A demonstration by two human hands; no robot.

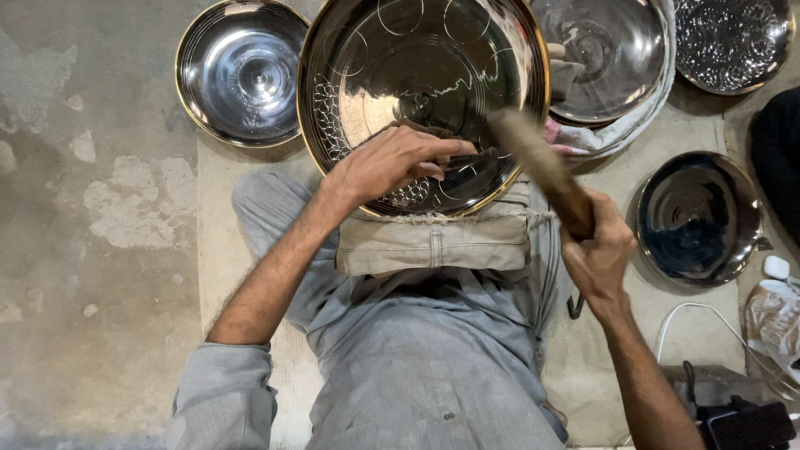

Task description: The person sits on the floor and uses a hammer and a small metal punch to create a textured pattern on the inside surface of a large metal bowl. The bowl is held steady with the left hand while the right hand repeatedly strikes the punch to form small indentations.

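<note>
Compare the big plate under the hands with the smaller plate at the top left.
The big plate is clearly wider than the smaller plate. The big plate leans on a tan cushion at the person's lap; the smaller plate lies on the floor. The big plate bears drawn circles and a partly cut pattern; the smaller plate looks plain. The left hand rests on the big plate while the right hand grips a wooden mallet; nothing touches the smaller plate. Both are round, shiny and gold-rimmed.

Chisel [467, 158] on steel plate [400, 67] (mallet [542, 171] raised)
</note>
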